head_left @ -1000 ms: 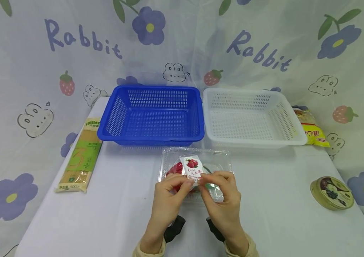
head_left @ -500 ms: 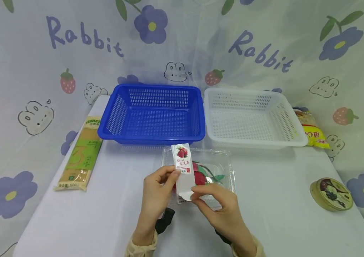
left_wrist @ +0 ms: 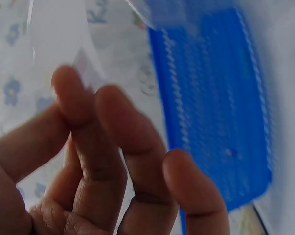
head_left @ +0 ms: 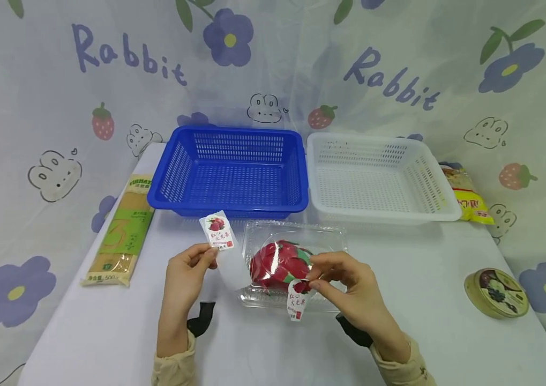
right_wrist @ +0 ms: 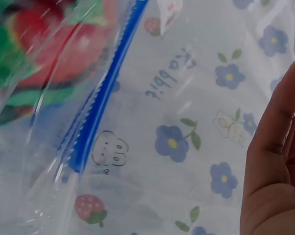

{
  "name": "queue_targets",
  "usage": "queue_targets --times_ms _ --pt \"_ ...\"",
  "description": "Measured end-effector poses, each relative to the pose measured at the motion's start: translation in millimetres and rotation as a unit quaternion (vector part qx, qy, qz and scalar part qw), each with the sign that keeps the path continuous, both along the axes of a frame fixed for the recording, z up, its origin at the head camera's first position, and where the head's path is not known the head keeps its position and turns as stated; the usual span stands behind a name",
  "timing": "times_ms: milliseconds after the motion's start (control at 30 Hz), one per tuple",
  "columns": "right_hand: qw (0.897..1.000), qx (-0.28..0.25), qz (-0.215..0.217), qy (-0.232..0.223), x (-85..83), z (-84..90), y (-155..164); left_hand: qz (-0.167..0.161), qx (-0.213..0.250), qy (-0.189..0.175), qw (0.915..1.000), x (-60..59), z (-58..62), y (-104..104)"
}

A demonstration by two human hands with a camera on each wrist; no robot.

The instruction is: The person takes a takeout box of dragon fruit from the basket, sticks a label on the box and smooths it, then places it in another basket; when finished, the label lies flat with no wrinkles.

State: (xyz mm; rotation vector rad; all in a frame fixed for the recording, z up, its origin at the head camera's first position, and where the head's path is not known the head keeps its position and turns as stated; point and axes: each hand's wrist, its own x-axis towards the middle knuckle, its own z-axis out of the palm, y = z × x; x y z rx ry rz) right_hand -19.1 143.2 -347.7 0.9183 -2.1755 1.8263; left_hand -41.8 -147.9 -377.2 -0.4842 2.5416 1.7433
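Gleaming clear clamshell box (head_left: 297,236), red fruit (head_left: 277,264) inside

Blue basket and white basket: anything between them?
Nothing. In the head view the blue basket and white basket sit side by side; only a narrow strip of bare table shows between them.

A clear plastic box (head_left: 294,262) lies flat on the table, lid shut, just in front of the baskets; inside it sits a red fruit with green scales (head_left: 279,262). One printed label (head_left: 217,231) with a clear tail stands upright left of the box, held off the table. A second label (head_left: 297,303) hangs at the box's near edge.
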Motion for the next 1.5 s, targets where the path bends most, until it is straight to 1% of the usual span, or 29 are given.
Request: queue_targets --times_ms 133,200,300,333,433,533,567,667,700,733,767,800,833,867,900,933,967,1000,1033,1067,1100,1133,1167,1233,1267,1300,1367,1433,1500 --pt "0.999 0.030 0.002 -0.037 -13.1 -0.9 7.5 -0.039 -0.023 -0.050 0.9977 -3.9 -12.3 -19.9" --pt "0.998 0.046 0.005 -0.048 -21.3 -0.4 10.7 -0.058 -0.027 -0.070 0.9955 -4.5 -17.5 -28.1" --pt "0.994 0.072 0.006 -0.083 -33.4 1.3 14.5 -0.086 -0.036 -0.093 0.9913 -5.1 -23.2 -37.6" --pt "0.992 0.083 0.004 -0.096 -36.8 1.9 15.7 -0.096 -0.046 -0.098 0.9894 -5.5 -24.9 -40.0" --pt "0.985 0.109 -0.002 -0.137 -46.3 2.5 17.1 -0.121 -0.101 -0.107 0.9818 -7.4 -30.4 -43.9" --pt "0.979 0.127 -0.002 -0.160 -54.4 1.3 16.2 -0.121 -0.166 -0.120 0.9711 -9.0 -34.9 -44.0" --pt "0.978 0.131 -0.001 -0.165 -56.8 0.8 15.4 -0.116 -0.184 -0.126 0.9678 -9.3 -36.2 -43.4" --pt "0.974 0.142 0.007 -0.174 -63.3 0.5 13.4 -0.086 -0.218 -0.133 0.9629 -8.8 -37.9 -40.2" --pt "0.973 0.147 0.010 -0.175 -65.1 1.1 12.7 -0.074 -0.228 -0.127 0.9626 -7.9 -37.5 -38.4" --pt "0.972 0.153 0.012 -0.175 -66.8 1.6 12.3 -0.062 -0.240 -0.111 0.9624 -6.8 -37.0 -35.8" --pt "0.972 0.159 0.015 -0.175 -68.5 2.1 12.1 -0.049 -0.256 -0.082 0.9620 -5.4 -36.7 -32.2" --pt "0.971 0.165 0.018 -0.173 -70.0 2.6 12.3 -0.037 -0.272 -0.039 0.9607 -3.6 -35.3 -27.3" --pt "0.970 0.170 0.021 -0.173 -71.4 3.3 12.3 -0.025 -0.287 0.016 0.9575 -1.4 -33.7 -21.2" --pt "0.969 0.176 0.024 -0.171 -72.7 3.8 12.3 -0.014 -0.303 0.083 0.9493 1.1 -31.9 -13.5" --pt "0.968 0.182 0.027 -0.169 -74.0 4.3 12.3 -0.008 -0.319 0.158 0.9346 3.8 -30.0 -4.9" --pt "0.967 0.189 0.031 -0.167 -75.2 4.8 12.2 -0.004 -0.329 0.238 0.9137 6.5 -28.3 5.2" --pt "0.966 0.196 0.035 -0.165 -76.3 5.2 12.0 -0.007 -0.336 0.315 0.8878 9.4 -26.6 16.3" --pt "0.965 0.203 0.038 -0.162 -77.4 5.7 11.6 -0.018 -0.333 0.380 0.8630 12.6 -24.5 28.3" --pt "0.963 0.211 0.042 -0.161 -78.4 6.3 10.9 -0.035 -0.329 0.437 0.8363 16.0 -23.8 40.6" --pt "0.962 0.219 0.045 -0.159 -79.5 6.8 10.2 -0.056 -0.323 0.485 0.8107 19.2 -23.6 53.0" --pt "0.960 0.227 0.050 -0.157 -80.6 7.1 9.3 -0.081 -0.317 0.521 0.7881 22.7 -24.0 64.9" --pt "0.958 0.234 0.054 -0.157 -81.6 7.2 8.4 -0.106 -0.315 0.546 0.7691 26.4 -25.1 76.3" --pt "0.956 0.240 0.057 -0.158 -82.6 7.3 7.6 -0.132 -0.318 0.558 0.7546 30.0 -26.7 86.7" --pt "0.953 0.251 0.062 -0.159 -84.1 7.1 6.2 -0.180 -0.331 0.564 0.7348 36.3 -31.5 103.1" --pt "0.952 0.255 0.064 -0.159 -84.7 6.8 5.6 -0.201 -0.337 0.558 0.7310 38.8 -34.4 109.2" --pt "0.950 0.259 0.066 -0.161 -85.1 6.6 5.1 -0.219 -0.346 0.547 0.7301 41.2 -37.4 113.9" --pt "0.948 0.265 0.068 -0.162 -86.3 6.8 4.4 -0.243 -0.358 0.526 0.7321 43.6 -42.5 119.8" --pt "0.946 0.273 0.069 -0.164 -87.2 6.9 4.1 -0.250 -0.367 0.512 0.7351 44.3 -46.3 121.9" --pt "0.943 0.280 0.070 -0.166 -87.9 7.2 3.9 -0.244 -0.373 0.509 0.7366 43.5 -49.2 121.9"
